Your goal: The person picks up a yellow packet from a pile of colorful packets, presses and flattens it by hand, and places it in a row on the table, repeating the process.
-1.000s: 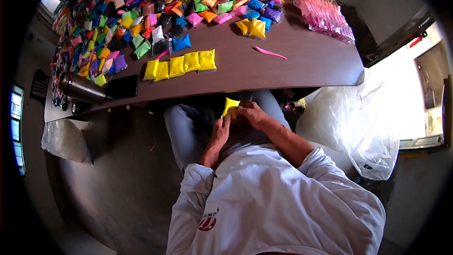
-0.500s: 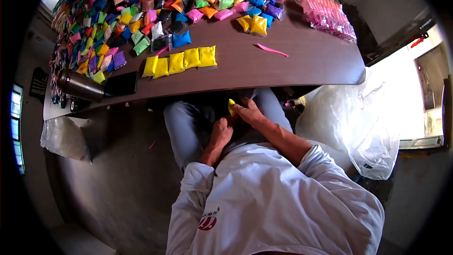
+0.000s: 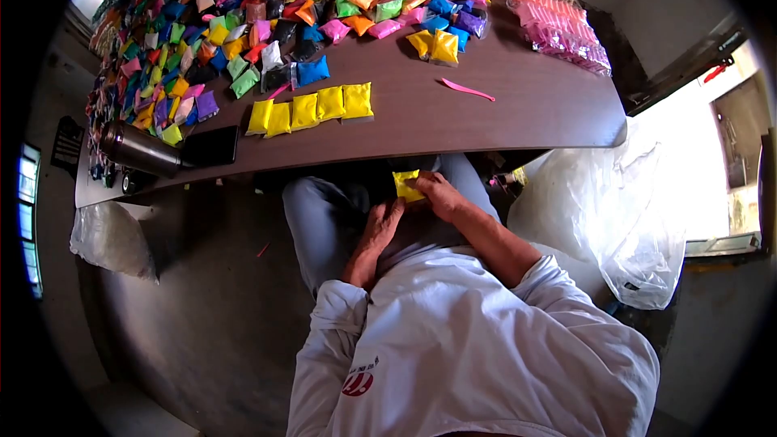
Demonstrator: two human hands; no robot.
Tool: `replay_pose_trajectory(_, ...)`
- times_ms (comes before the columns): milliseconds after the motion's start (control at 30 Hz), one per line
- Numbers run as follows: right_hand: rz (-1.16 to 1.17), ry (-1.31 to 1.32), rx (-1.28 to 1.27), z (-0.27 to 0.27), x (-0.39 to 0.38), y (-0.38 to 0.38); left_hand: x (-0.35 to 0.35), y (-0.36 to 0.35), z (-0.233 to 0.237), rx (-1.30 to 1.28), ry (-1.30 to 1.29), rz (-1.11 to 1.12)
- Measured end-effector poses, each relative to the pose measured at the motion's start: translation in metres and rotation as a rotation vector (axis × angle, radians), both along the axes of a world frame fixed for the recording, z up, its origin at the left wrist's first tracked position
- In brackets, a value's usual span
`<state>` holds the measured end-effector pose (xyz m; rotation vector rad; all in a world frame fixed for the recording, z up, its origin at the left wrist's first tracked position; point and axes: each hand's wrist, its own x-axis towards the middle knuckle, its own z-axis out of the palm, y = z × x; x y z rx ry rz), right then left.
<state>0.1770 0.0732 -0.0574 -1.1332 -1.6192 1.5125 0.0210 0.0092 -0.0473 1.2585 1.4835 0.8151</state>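
Bench [image 3: 518, 117] at 12 o'clock; row of five yellow packets [image 3: 305, 112] at 11. Right hand [image 3: 438, 196] pinches one yellow packet [image 3: 406, 184] at dial centre; left hand [image 3: 380, 225] curls beside it, grip unclear. Just changed: packet's broad face turned into view, suggesting active handling.

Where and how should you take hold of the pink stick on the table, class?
Probably pinch the pink stick at its middle, coming from above, thumb and finger on its two long edges: it is slim, lies flat, and has bare table along both sides.
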Motion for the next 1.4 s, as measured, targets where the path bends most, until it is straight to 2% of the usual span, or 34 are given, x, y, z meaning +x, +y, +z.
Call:
replay_pose_trajectory(33,-0.104,0.318,-0.595,0.016,-0.006,-0.003,-0.001,0.001,-0.006,-0.002,-0.005,0.001)
replay_pose_trajectory(67,-0.105,0.318,-0.594,0.015,-0.005,-0.003,-0.002,0.002,-0.016,-0.002,-0.004,0.000)
replay_pose_trajectory(133,-0.056,0.174,-0.422,0.013,-0.004,-0.004,-0.004,0.003,-0.030,0.050,0.009,-0.050)
replay_pose_trajectory(233,-0.077,0.113,-0.372,0.014,-0.004,-0.006,-0.003,0.003,-0.032,0.073,-0.076,-0.057)
replay_pose_trajectory(367,-0.048,0.215,-0.372,0.011,-0.006,-0.005,-0.005,0.003,-0.023,0.029,-0.094,-0.050)
replay_pose_trajectory(467,-0.099,0.145,-0.355,0.007,-0.008,-0.005,-0.003,0.002,-0.018,0.062,0.023,-0.046)
replay_pose_trajectory(533,-0.036,0.234,-0.351,0.009,-0.006,-0.006,-0.003,0.002,-0.021,0.051,0.050,-0.065)
replay_pose_trajectory(667,0.004,0.255,-0.306,0.018,-0.001,-0.009,0.001,0.002,-0.021,0.078,-0.055,-0.046)
replay_pose_trajectory(733,-0.037,0.011,-0.128,0.020,0.000,-0.011,0.001,0.001,-0.019,0.067,-0.085,-0.034)
replay_pose_trajectory(767,-0.030,0.010,-0.110,0.033,-0.002,-0.013,0.001,0.003,-0.017,0.043,-0.118,-0.026)
replay_pose_trajectory(800,-0.074,0.045,0.042,0.047,-0.001,-0.019,0.000,0.003,-0.016,-0.023,-0.180,-0.005)
replay_pose_trajectory(833,-0.117,0.083,0.190,0.066,-0.002,-0.022,-0.001,0.003,-0.047,-0.060,-0.274,0.025)
replay_pose_trajectory(900,-0.090,0.142,0.177,0.099,0.004,-0.017,-0.003,0.006,-0.033,-0.004,-0.085,-0.022)
replay_pose_trajectory(967,-0.095,0.075,0.308,0.124,0.008,0.003,-0.004,0.007,-0.036,0.029,-0.100,-0.020)
replay_pose_trajectory(1033,-0.104,0.137,0.284,0.135,0.004,0.030,-0.002,0.006,-0.040,0.067,-0.116,-0.022)
replay_pose_trajectory(1100,-0.107,-0.087,0.334,0.136,-0.002,0.061,-0.001,0.005,-0.043,0.072,-0.103,-0.014)
replay_pose_trajectory(1133,-0.104,-0.085,0.343,0.134,-0.008,0.075,-0.001,0.004,-0.040,0.093,-0.094,-0.007)
replay_pose_trajectory(1200,-0.139,-0.250,0.341,0.126,-0.021,0.097,-0.003,0.005,-0.037,0.044,-0.078,-0.009)
replay_pose_trajectory(1333,-0.130,-0.338,0.332,0.124,-0.036,0.116,-0.006,0.006,-0.041,-0.003,-0.077,0.007)
replay_pose_trajectory(1400,-0.151,-0.503,0.373,0.126,-0.040,0.117,-0.006,0.003,-0.040,-0.008,-0.085,0.030)
